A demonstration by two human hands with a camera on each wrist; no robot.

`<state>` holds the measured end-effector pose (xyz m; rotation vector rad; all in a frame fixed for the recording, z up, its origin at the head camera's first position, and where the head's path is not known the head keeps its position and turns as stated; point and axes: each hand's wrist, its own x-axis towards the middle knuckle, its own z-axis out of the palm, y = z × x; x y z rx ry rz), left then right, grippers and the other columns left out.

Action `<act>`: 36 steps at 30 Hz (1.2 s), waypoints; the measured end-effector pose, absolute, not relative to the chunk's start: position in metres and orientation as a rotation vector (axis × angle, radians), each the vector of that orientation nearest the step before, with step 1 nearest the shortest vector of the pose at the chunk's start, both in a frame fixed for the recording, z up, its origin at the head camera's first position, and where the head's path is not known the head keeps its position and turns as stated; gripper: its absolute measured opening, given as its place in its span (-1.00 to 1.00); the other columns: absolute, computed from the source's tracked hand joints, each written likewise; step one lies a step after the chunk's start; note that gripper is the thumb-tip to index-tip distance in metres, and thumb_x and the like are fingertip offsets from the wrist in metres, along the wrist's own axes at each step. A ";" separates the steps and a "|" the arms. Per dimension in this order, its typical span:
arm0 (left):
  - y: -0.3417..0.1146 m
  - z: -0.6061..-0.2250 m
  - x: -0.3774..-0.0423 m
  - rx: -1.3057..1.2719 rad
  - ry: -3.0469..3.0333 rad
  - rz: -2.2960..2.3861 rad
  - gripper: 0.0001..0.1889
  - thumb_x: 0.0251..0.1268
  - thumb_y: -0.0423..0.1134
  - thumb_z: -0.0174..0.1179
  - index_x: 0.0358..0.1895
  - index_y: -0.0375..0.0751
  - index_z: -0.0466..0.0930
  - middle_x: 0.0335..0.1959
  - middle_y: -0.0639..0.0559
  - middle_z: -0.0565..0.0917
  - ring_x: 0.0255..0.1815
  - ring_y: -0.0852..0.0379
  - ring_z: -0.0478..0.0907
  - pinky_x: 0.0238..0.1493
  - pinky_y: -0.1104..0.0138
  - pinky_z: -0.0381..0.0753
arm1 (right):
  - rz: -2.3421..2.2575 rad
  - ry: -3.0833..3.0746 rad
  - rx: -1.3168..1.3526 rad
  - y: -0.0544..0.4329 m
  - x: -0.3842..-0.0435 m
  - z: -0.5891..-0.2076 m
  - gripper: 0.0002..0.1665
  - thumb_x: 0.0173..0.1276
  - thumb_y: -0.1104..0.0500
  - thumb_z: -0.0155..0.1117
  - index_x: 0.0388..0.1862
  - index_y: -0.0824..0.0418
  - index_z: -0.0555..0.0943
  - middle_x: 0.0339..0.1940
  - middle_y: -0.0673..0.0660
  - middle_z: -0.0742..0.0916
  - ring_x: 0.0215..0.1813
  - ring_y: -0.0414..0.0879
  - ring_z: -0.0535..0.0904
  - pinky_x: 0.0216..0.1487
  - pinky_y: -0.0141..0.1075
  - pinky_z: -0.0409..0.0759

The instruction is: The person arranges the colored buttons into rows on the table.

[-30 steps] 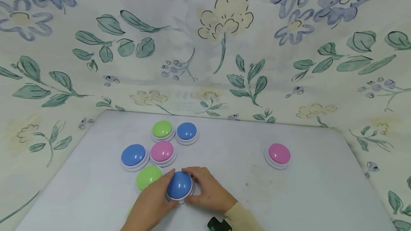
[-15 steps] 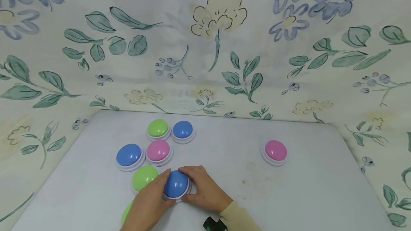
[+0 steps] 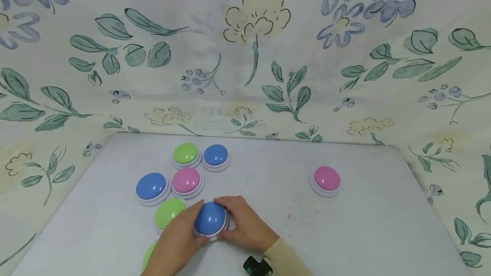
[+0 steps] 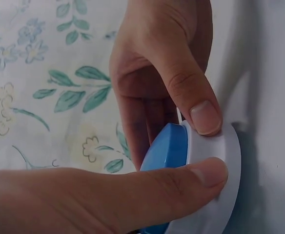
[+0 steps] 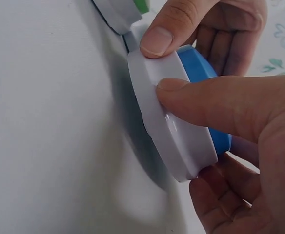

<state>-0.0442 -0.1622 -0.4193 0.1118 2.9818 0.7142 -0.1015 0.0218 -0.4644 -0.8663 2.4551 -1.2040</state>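
Note:
Both hands hold one blue push button (image 3: 210, 218) with a domed top and a white round base, near the front of the white table. My left hand (image 3: 177, 237) grips its left side, with the thumb (image 4: 208, 173) pressed on the white base. From the right, my right hand (image 3: 247, 225) grips it with curled fingers, its thumb (image 5: 174, 90) also on the base. A shadow shows beneath the tilted base in the right wrist view. Just left of it sits a green button (image 3: 168, 213), partly behind my left hand. Another green button (image 3: 148, 255) is mostly covered by that hand.
Beyond the hands stand a pink button (image 3: 186, 180), a blue button (image 3: 151, 185), a green button (image 3: 186, 153) and a second blue one (image 3: 215, 155). Apart on the right is another pink button (image 3: 327, 178). Flower-patterned cloth (image 3: 215, 114) borders the white table (image 3: 364, 225).
The head view has shifted, so the table and buttons appear slightly further left. Both hands keep their grip on the blue button, with little visible movement relative to the buttons around it.

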 end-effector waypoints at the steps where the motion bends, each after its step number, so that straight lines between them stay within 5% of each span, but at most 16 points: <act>1: -0.161 -0.418 -0.045 0.098 2.973 0.719 -0.12 -0.13 -0.31 0.62 0.37 -0.42 0.41 0.26 -0.31 0.56 0.29 -0.29 0.49 0.27 -0.13 0.50 | -1.202 2.459 -0.865 0.023 -0.102 -0.464 -0.14 0.19 0.15 0.53 0.47 0.07 0.40 0.39 -0.05 0.53 0.38 -0.16 0.38 0.41 -0.28 0.43; 24: -0.137 -0.410 -0.059 0.222 3.031 0.831 -0.14 -0.02 -0.30 0.57 0.42 -0.35 0.39 0.32 -0.26 0.53 0.33 -0.24 0.47 0.31 -0.09 0.49 | -1.272 2.482 -0.834 0.053 -0.119 -0.450 -0.11 0.13 0.21 0.61 0.44 0.12 0.43 0.33 0.00 0.55 0.25 -0.16 0.45 0.31 -0.31 0.52; 36: -0.125 -0.411 -0.069 0.333 3.090 0.932 -0.15 -0.07 -0.36 0.58 0.40 -0.36 0.41 0.31 -0.25 0.55 0.31 -0.22 0.50 0.31 -0.04 0.50 | -1.337 2.484 -0.842 0.071 -0.125 -0.448 -0.11 0.14 0.24 0.59 0.45 0.14 0.40 0.34 0.04 0.54 0.24 -0.09 0.48 0.30 -0.18 0.56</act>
